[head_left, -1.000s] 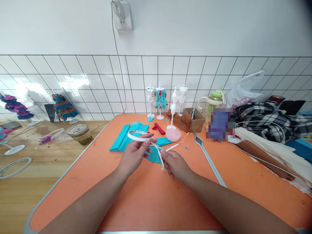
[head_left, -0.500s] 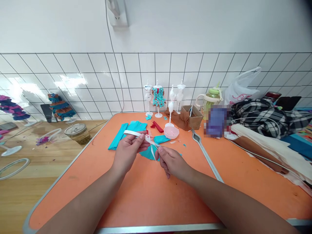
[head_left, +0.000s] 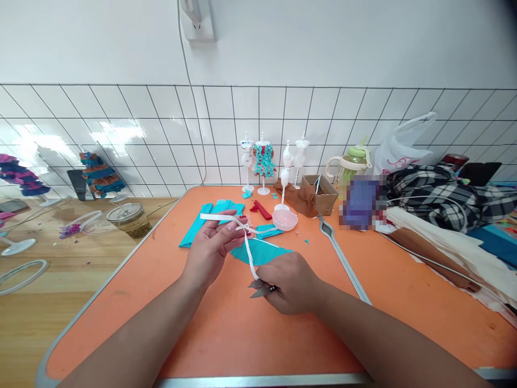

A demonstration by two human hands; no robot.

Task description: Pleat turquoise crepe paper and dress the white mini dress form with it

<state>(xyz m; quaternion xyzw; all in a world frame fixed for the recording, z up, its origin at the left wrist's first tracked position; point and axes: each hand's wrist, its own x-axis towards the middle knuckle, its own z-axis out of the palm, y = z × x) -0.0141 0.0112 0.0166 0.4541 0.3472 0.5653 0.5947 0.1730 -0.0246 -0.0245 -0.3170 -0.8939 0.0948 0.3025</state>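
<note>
A thin white strip, like tape or ribbon [head_left: 250, 256], is pinched between the thumb and fingers of my left hand [head_left: 212, 240]. One end sticks out to the left, and another length runs down to my right hand [head_left: 293, 283]. My right hand is closed around small metal snips [head_left: 260, 289], their two pointed blades apart and aimed left. The strip's lower end meets the right fingers beside the blades; whether it is gripped there I cannot tell. Under the hands lies turquoise crepe paper [head_left: 262, 252], and a turquoise folded piece [head_left: 194, 231] is behind my left hand.
Behind stand several small white mannequins [head_left: 300, 156], one dressed in turquoise ruffles [head_left: 264, 160]. A pink bowl [head_left: 285, 219], red paper pieces [head_left: 263, 210], a cardboard box [head_left: 319, 195] and a grey strap-like strip [head_left: 345, 261] lie on the orange table [head_left: 226, 334]. A glass jar [head_left: 129, 221] stands left.
My right hand has moved down toward me and turned over, so the snips' blades now show. The white strip is drawn out between both hands. My left hand stays nearly in place.
</note>
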